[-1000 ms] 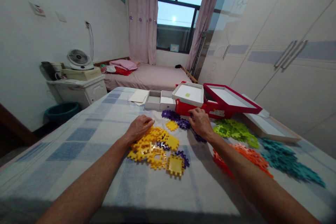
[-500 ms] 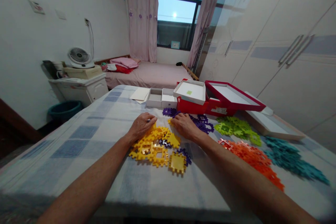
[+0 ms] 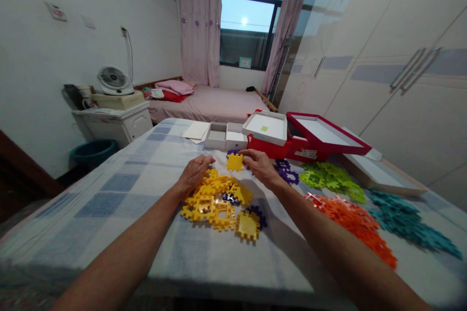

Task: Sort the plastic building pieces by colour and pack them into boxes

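My right hand (image 3: pixel 260 165) pinches a square yellow interlocking tile (image 3: pixel 234 162) by its right edge, with the tile standing up beyond the pile. To the left, my left hand (image 3: pixel 195 173) rests at the upper left edge of the heap of yellow interlocking tiles (image 3: pixel 207 201), its fingers loosely stretched toward the right and nothing seen in them. Purple tiles (image 3: pixel 286 172) lie behind and right of my right hand. A few more purple tiles (image 3: pixel 258 216) show among the yellow ones, beside a single yellow square tile (image 3: pixel 248 225) at the near side.
Right of my right arm lie green tiles (image 3: pixel 330 176), orange tiles (image 3: pixel 355 223) and teal tiles (image 3: pixel 408 221). A red box (image 3: pixel 268 146), a white tray (image 3: pixel 265 126), a divided white box (image 3: pixel 218 144) and a red-rimmed lid (image 3: pixel 328 147) stand at the back of the cloth-covered table (image 3: pixel 120 214).
My right hand has lifted the yellow tile away from the left hand and turned it so its square face shows. My left hand has shifted slightly left.
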A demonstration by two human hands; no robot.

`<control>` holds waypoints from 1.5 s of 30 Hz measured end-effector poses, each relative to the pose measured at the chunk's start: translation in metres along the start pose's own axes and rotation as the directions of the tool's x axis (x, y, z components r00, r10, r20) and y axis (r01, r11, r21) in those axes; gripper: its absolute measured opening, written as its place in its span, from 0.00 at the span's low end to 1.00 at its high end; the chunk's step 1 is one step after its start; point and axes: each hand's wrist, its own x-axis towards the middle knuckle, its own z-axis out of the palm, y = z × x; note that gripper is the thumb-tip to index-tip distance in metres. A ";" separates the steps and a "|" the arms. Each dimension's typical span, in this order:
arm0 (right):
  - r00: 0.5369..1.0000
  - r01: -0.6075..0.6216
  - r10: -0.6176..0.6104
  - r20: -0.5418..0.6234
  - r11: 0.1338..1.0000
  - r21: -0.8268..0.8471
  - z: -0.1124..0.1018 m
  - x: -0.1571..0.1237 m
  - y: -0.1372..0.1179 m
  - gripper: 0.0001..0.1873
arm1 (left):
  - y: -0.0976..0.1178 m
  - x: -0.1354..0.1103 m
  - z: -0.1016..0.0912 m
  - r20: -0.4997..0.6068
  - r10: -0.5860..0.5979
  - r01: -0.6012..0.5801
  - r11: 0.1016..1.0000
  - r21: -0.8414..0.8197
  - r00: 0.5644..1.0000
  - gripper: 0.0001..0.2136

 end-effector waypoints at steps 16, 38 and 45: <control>0.967 0.084 0.025 0.255 0.909 -0.408 -0.010 -0.067 -0.002 0.19 | -0.011 0.003 0.002 -0.002 0.020 -0.020 0.999 -0.048 1.000 0.32; 0.986 -0.004 0.031 0.163 0.986 -0.164 0.015 -0.066 0.003 0.10 | -0.005 -0.001 0.002 0.030 -0.031 0.034 0.992 -0.122 0.999 0.33; 0.982 -0.066 0.069 0.177 0.998 -0.020 0.005 -0.063 0.012 0.06 | -0.011 0.001 0.006 0.034 -0.049 0.054 0.985 -0.166 0.998 0.34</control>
